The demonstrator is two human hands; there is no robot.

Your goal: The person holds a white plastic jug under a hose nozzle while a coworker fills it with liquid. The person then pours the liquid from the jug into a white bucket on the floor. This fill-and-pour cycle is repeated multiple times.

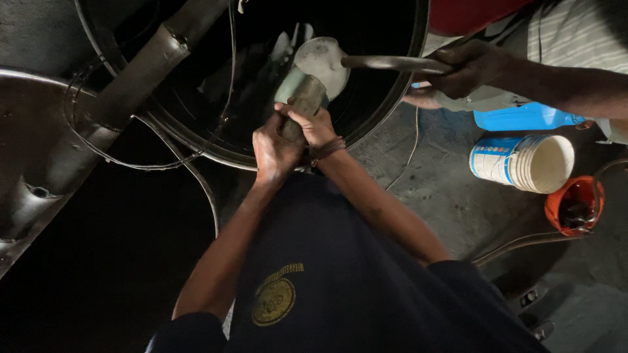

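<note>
The left hand [271, 151] and right hand [314, 125] both clench a worn hammer handle [302, 104] over the dark metal drum [386, 104]. A co-worker's hand [468, 65] grips a ladle [324, 60]. Rightward lie a blue-labelled white bucket [523, 162] and an orange tub [575, 204].

We note a rough grey concrete floor [445, 183], stained and uneven, lit only dimly; the left half of the view falls into deep shadow. On the floor at right we see a white plastic bucket [523, 161] lying on its side, with an orange container [575, 204] just beside it and a blue container [523, 117] near it, further up. A thin cord [411, 153] trails across the concrete. We cannot make out walls or windows.
</note>
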